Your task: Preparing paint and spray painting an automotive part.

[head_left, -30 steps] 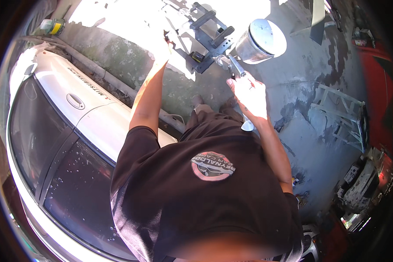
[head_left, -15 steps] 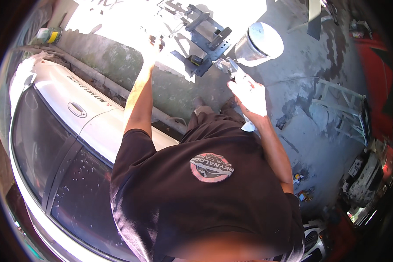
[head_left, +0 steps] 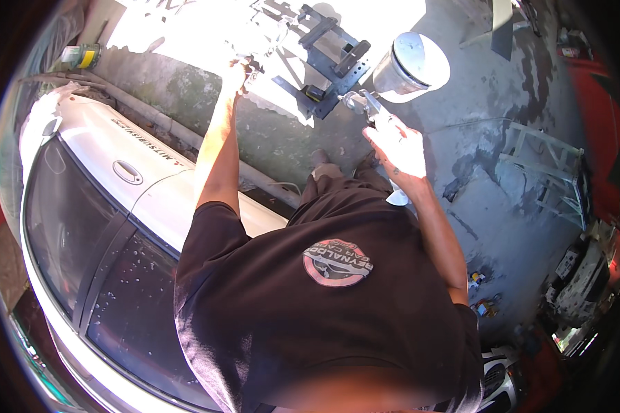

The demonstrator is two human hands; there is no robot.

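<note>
My right hand [head_left: 401, 148], bright with sunlight, is closed round the handle of a silver spray gun [head_left: 365, 103]. A large metal paint cup [head_left: 395, 70] with a pale lid sits on the gun, tilted to the right. The gun's front end is beside a dark metal bracket frame [head_left: 324, 55] with a row of holes and blocky parts. My left hand [head_left: 238, 74] reaches forward on the left with its fingers curled. Whatever it grips there is small and lost in the glare near some thin metal pieces.
A white car [head_left: 158, 189] with dark windows stands close along my left. A long pipe [head_left: 141, 103] runs on the floor beside it, near a jar with a yellow band [head_left: 83, 56]. To the right are a pale metal stand [head_left: 544, 165] and a red panel [head_left: 596, 103].
My left hand has drawn back slightly toward me and shows more clearly. The right hand keeps its grip on the spray gun, almost unmoved. The view has shifted a little.
</note>
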